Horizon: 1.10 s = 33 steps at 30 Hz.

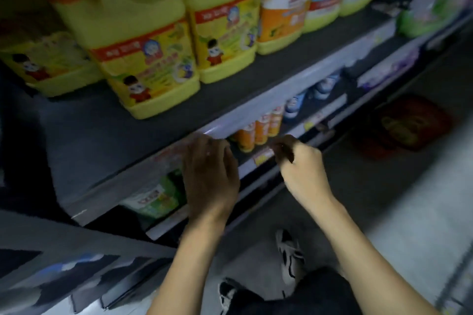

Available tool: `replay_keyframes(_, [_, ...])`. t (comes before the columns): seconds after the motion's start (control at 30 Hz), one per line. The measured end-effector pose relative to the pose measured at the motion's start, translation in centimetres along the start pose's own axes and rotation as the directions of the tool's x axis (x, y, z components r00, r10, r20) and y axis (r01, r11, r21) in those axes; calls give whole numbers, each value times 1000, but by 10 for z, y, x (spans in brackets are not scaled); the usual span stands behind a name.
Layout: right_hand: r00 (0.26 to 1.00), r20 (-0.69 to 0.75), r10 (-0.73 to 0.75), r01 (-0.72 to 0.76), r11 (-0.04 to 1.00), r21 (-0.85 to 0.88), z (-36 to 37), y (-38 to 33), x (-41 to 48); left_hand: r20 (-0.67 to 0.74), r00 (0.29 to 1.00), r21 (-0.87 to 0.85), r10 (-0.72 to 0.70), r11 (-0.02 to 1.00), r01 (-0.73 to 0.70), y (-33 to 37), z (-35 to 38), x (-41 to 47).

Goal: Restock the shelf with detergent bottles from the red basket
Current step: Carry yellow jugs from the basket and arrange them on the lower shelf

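detergent bottles [143,59] on shelf [256,79], smaller bottles [256,130] below, basket [407,125] on floor [409,199] right

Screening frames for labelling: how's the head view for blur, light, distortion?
Head view: dim overall, brighter floor at right; yellow detergent jugs motion-smeared, labels unreadable; red basket dark and soft; shelf edge shows small glare by the left hand, which is shadowed; right hand better lit.
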State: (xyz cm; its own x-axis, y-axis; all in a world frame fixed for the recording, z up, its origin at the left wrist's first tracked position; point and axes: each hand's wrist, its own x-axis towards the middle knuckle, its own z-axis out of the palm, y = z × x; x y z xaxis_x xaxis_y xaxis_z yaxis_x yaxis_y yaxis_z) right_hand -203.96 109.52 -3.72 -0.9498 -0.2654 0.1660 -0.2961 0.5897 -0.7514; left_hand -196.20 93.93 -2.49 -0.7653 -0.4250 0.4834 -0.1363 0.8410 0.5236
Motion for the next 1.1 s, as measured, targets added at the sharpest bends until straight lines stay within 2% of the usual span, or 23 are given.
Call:
replay_keyframes(0.07, [995, -71, 63, -65, 997, -27, -22, 21, -8, 267, 962, 23, -59, 998, 55, 16, 13, -4])
replay_keyframes(0.1, [988, -130, 84, -88, 996, -25, -33, 31, -11, 347, 937, 52, -52, 998, 36, 22, 21, -5])
replay_keyframes(0.17, [968, -199, 153, -155, 988, 7, -56, 52, -16, 391, 920, 45, 27, 998, -48, 40, 37, -8])
replay_keyframes(0.23, [957, -215, 195, -196, 980, 18, -82, 76, -21, 406, 911, -9, 64, 998, -66, 67, 56, -10])
replay_keyframes(0.33, [944, -238, 227, -233, 972, 5, -126, 117, -27, 450, 876, -9, 175, 981, -192, 123, 88, -15])
replay_keyframes(0.57, [931, -127, 342, -347, 938, -17, -258, 233, -57, 600, 722, -20, 344, 909, -416, 274, 182, -44])
replay_keyframes(0.63, [912, -65, 404, -409, 909, -85, -296, 268, -70, 631, 642, -65, 437, 853, -517, 313, 207, -53])
replay_keyframes(0.7, [877, -46, 479, -480, 866, -142, -329, 295, -87, 669, 522, -117, 528, 769, -628, 348, 230, -62])
replay_keyframes(0.8, [819, -169, 549, -565, 823, -65, -368, 322, -112, 686, 366, -178, 629, 633, -754, 390, 258, -66])
replay_keyframes(0.87, [800, -230, 554, -578, 814, -52, -389, 337, -121, 691, 303, -185, 656, 566, -803, 414, 275, -64])
replay_keyframes(0.97, [777, -262, 572, -603, 796, -49, -417, 363, -124, 679, 275, -215, 680, 543, -812, 448, 300, -58])
replay_keyframes(1.1, [743, -300, 598, -643, 762, -74, -450, 394, -114, 666, 315, -254, 676, 603, -756, 482, 340, -53])
